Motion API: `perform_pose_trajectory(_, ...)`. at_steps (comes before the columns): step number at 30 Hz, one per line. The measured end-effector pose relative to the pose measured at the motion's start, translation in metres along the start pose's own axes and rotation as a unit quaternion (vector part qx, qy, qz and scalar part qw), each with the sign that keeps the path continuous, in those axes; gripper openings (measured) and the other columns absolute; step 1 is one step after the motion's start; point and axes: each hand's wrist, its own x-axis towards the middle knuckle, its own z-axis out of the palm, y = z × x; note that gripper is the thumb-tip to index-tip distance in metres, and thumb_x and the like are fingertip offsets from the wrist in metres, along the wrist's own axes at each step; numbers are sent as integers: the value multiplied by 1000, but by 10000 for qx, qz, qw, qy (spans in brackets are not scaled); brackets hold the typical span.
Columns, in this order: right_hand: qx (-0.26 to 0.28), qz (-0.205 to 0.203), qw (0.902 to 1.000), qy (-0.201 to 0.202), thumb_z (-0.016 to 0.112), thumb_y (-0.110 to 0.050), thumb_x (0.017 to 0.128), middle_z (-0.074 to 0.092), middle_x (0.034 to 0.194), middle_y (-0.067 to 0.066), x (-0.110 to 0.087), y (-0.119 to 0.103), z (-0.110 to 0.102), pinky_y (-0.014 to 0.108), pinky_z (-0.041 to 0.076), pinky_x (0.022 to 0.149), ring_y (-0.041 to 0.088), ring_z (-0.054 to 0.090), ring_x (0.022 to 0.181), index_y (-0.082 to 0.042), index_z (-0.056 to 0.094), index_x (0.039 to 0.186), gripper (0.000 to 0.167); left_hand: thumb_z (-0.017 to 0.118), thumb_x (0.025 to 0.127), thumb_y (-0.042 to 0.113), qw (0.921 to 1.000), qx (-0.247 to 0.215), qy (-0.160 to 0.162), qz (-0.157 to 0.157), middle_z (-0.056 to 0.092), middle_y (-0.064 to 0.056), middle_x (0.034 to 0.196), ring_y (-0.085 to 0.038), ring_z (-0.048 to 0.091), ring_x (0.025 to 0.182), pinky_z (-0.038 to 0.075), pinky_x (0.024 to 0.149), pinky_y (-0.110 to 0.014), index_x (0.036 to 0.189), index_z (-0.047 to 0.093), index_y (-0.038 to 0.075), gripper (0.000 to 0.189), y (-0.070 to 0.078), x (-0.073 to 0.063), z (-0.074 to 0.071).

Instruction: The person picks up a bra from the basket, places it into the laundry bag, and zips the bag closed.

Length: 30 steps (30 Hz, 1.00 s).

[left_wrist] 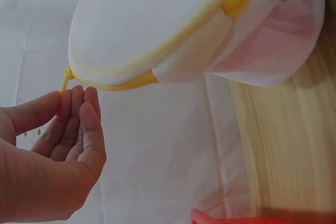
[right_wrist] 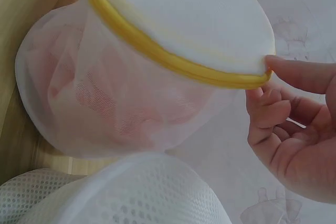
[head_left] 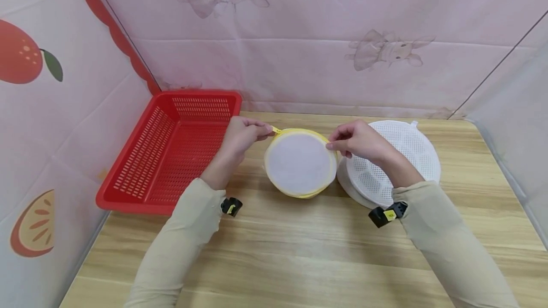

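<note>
A round mesh laundry bag [head_left: 300, 163] with yellow trim stands on the table between both hands, its white mesh lid facing up. Something pink shows through its thin side [right_wrist: 121, 93] in the right wrist view. My left hand [head_left: 245, 135] pinches the small yellow pull tab [left_wrist: 65, 80] at the lid's far left edge between thumb and fingers. At the opposite side, my right hand [head_left: 357, 141] pinches the yellow rim [right_wrist: 220, 78], thumb on top and fingers beneath. Just right of the bag, under my right forearm, sits a white coarse-mesh laundry bag [head_left: 417, 149].
A red perforated plastic basket [head_left: 158, 207] stands on the left of the wooden table [head_left: 299, 255]. Behind the table hangs a pink cloth wall [head_left: 291, 70] with rabbit prints, and a white cloth wall [head_left: 81, 122] rises at the left.
</note>
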Motion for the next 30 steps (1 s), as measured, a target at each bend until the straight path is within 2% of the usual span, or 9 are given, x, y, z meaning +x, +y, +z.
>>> perform_pose_trajectory(6, -76, -58, 9999, 43, 64, -9, 85, 52, 64, 7, 4, -9, 5, 28, 40, 48, 16, 46, 53, 4, 65, 91, 14, 63, 84, 5, 9999, 139, 1, -70, 65, -16, 98, -23, 63, 90, 50, 82, -28, 98, 66, -5, 17, 6, -2, 9)
perform_pose_trajectory(10, -115, -63, 9999, 42, 65, -8, 84, 52, 66, 7, 7, -14, 7, 25, 39, 48, 17, 45, 54, 3, 66, 94, 15, 63, 84, 3, 9998, 199, -18, -5, 64, -16, 98, -22, 62, 89, 50, 81, -27, 98, 67, -6, 17, 8, -4, 16)
perform_pose_trajectory(20, -349, -340, 9988, 82, 67, -2, 80, 56, 67, 5, 12, -23, 13, 22, 40, 47, 14, 45, 55, 4, 67, 87, 9, 66, 82, 8, 9959, 849, -165, 253, 67, -10, 89, -19, 61, 87, 46, 83, -30, 89, 71, 0, 12, 13, -10, 28)
perform_pose_trajectory(26, -302, -304, 9990, 122, 66, 1, 80, 52, 63, 5, 12, -21, 15, 23, 42, 47, 15, 46, 54, 4, 64, 83, 5, 66, 82, 9, 9960, 872, -105, 165, 67, -8, 88, -19, 60, 88, 45, 84, -33, 85, 71, 2, 10, 12, -10, 29)
perform_pose_trajectory(30, -207, -270, 9992, 213, 64, 2, 81, 51, 64, 7, 10, -22, 14, 24, 43, 48, 16, 47, 56, 5, 63, 83, 4, 65, 82, 8, 9976, 686, -111, 43, 65, -9, 89, -20, 59, 89, 44, 87, -33, 87, 70, 1, 10, 10, -8, 29)
